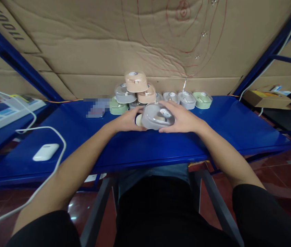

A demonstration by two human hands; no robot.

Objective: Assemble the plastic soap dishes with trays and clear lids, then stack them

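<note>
While I hold it, here is the call, line by line:

Case: grey case with clear lid (158, 116) sits between both my hands, low over the blue table (238, 127), dead centre of my view.

Left hand: my left hand (128, 120) presses in from 9 o'clock, fingers curled on the case's left end, where a pale cream piece (138, 119) shows against my fingertips; I cannot tell if it is part of the case.

Right hand: my right hand (182, 119) wraps in from 3 o'clock, thumb low at the front edge, fingers over the back rim.

Feel, my guess: light, stiff plastic shell, smooth and glossy, so likely slippery; the clear lid looks thin and could pop or scuff if squeezed on top.

Best hold, my guess: the two short ends, pads on the grey base rather than the lid.

Stack: more cases at 12 o'clock, a peach case (136, 81) on top of the pile, just behind my hands.

Row: a green case (202, 100) ends the line at 1 o'clock.

Off left: white charging case (45, 152) at 9 o'clock, well apart, white cable (58, 135) looping round it.
</note>
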